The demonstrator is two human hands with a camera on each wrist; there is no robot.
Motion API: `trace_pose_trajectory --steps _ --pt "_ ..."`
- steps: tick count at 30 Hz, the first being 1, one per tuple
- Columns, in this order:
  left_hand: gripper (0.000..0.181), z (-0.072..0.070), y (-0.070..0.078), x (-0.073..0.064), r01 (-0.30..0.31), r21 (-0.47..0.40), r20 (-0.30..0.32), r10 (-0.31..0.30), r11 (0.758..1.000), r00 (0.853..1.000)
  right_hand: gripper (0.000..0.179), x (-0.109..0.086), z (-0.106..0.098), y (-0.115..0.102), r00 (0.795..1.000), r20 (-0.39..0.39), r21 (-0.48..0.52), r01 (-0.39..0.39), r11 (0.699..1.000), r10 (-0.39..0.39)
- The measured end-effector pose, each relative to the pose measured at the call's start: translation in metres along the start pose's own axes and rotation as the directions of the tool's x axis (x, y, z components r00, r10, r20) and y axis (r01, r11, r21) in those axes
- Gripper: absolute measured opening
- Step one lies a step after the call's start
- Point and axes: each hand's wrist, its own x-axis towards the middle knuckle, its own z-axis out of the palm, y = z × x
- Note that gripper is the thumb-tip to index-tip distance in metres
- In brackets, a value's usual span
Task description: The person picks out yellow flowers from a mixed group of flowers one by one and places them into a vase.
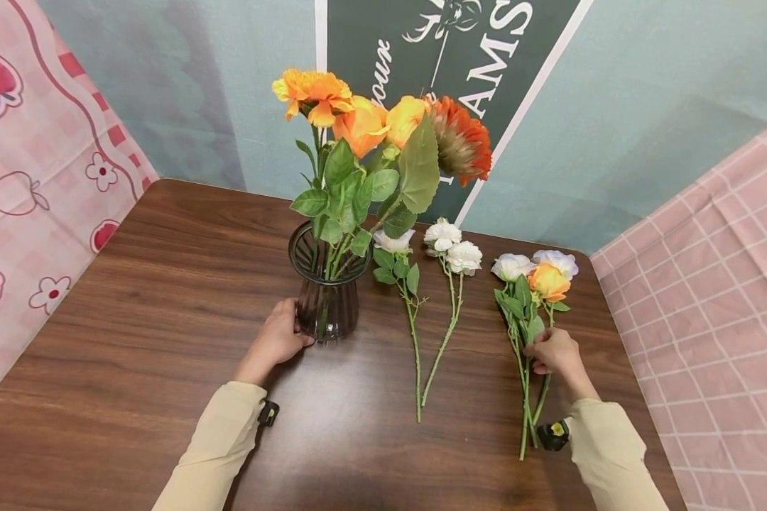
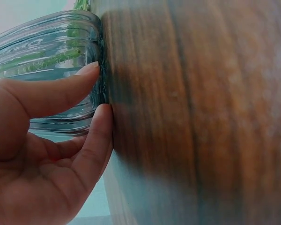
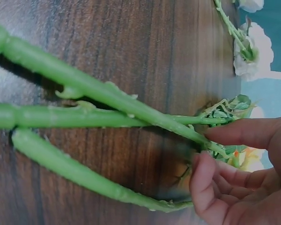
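Note:
A dark ribbed glass vase (image 1: pixel 334 312) stands on the table with orange flowers (image 1: pixel 361 124) and green leaves in it. My left hand (image 1: pixel 280 332) holds the vase low at its base; thumb and fingers lie against the glass in the left wrist view. At the right, my right hand (image 1: pixel 557 353) pinches a green stem (image 3: pixel 154 117) between thumb and forefinger. That stem belongs to a small group with a white flower (image 1: pixel 513 267), a pale lilac-white flower (image 1: pixel 559 263) and an orange rose (image 1: pixel 547 282). Their stems cross on the table below the hand.
Between the hands lie a pale rose (image 1: pixel 394 241) and a stem with two white blooms (image 1: pixel 464 257). The brown wooden table (image 1: pixel 134 319) meets a blue-grey backdrop with a dark green poster (image 1: pixel 383 42). Pink patterned cloths hang at both sides.

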Motion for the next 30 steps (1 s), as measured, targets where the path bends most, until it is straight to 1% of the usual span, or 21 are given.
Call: trace_pose_trajectory --steps 9,13,23,27,30 --pt "0.067 0.001 -0.001 0.000 -0.007 0.007 -0.003 0.007 1.000 1.000 0.016 -0.007 0.000 -0.003 0.998 0.038 0.042 -0.059 0.997 0.058" --pt "0.066 0.001 -0.001 0.000 -0.011 0.004 -0.007 0.011 1.000 1.000 0.015 -0.010 0.002 -0.002 0.994 0.072 0.072 -0.082 0.994 0.077" --pt "0.066 0.000 -0.001 -0.001 -0.011 0.002 0.001 0.011 1.000 1.000 0.011 -0.013 -0.001 -0.005 0.985 0.144 0.150 -0.113 0.982 0.091" --pt "0.066 0.000 -0.001 -0.001 -0.007 -0.001 0.003 0.007 1.000 1.000 0.015 -0.013 -0.004 -0.006 0.981 0.170 0.134 -0.112 0.985 0.089" --pt "0.066 0.000 -0.001 0.000 -0.003 -0.003 0.003 0.003 1.000 1.000 0.013 -0.014 -0.005 -0.007 0.980 0.177 0.111 -0.109 0.988 0.088"
